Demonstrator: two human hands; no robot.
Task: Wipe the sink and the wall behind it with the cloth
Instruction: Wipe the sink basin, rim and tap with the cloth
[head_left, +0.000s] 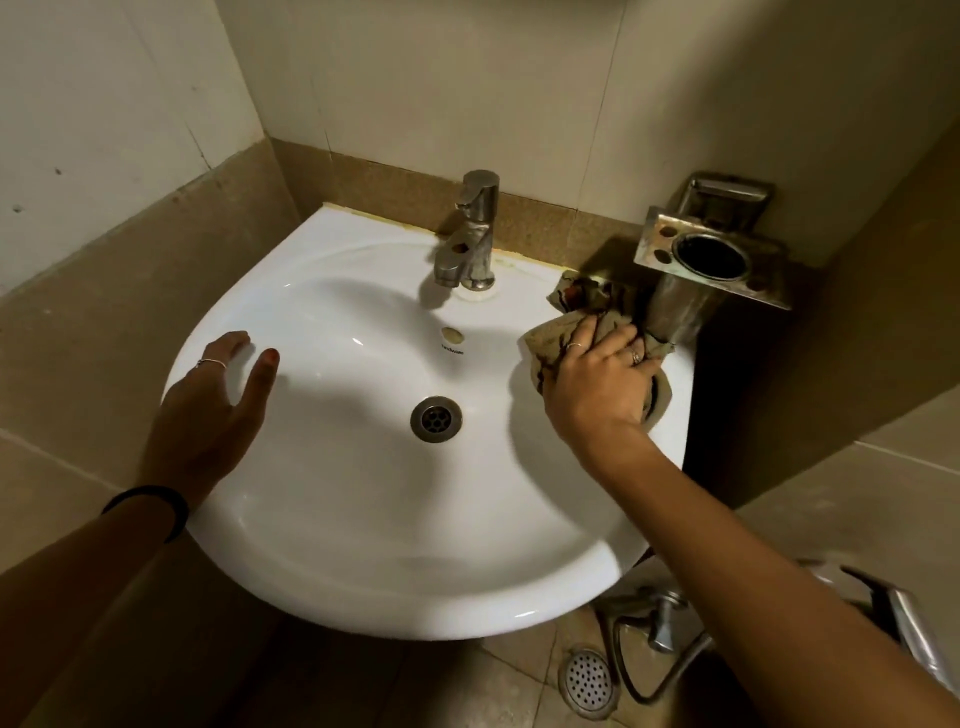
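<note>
A white ceramic sink (332, 519) fills the middle of the view, with a metal drain (436, 419) in its bowl. My right hand (597, 379) presses a crumpled brown patterned cloth (550, 338) onto the sink's right rim, beside the back corner. My left hand (208, 415) rests on the left rim with its fingers spread and holds nothing. The tiled wall (441, 93) rises behind the sink, cream above a brown band.
A steel faucet (470, 234) stands at the back of the sink. A steel toothbrush holder (711, 260) and a soap dish (727, 195) jut from the wall at right, just above the cloth. Below right are a floor drain (587, 680) and a tap with hose (660, 618).
</note>
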